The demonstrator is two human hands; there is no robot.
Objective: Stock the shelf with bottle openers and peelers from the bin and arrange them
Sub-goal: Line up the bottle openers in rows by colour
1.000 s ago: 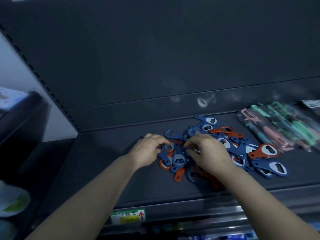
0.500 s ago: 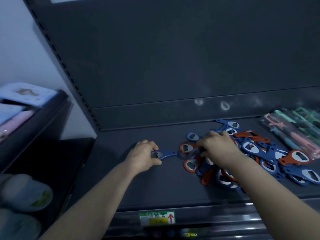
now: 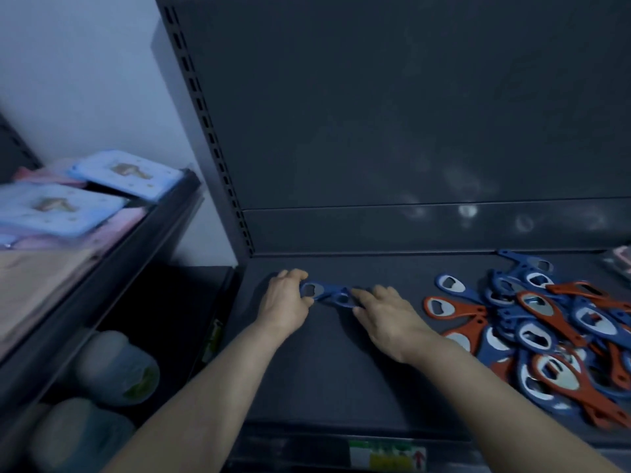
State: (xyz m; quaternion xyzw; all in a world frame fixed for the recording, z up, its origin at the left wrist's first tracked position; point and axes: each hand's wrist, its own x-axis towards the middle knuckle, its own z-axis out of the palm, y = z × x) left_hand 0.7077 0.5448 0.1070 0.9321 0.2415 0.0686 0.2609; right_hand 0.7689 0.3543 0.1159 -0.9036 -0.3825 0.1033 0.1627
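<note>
- Dark metal shelf (image 3: 324, 387).
- Pile of bottle openers (image 3: 546, 329), blue and orange, on the shelf's right side.
- Right hand (image 3: 386, 315), mid-shelf, fingers fairly straight, touching the handle of a blue opener (image 3: 327, 293).
- Left hand (image 3: 285, 302), toward the shelf's left end, fingers curled round that opener's head.

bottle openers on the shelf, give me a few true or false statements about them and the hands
1. The left hand holds a blue bottle opener. True.
2. The pile of openers lies left of both hands. False: it lies to their right.
3. The pile mixes blue and orange openers. True.
4. The right hand holds an orange opener. False: its fingers touch the blue one's other end.
</note>
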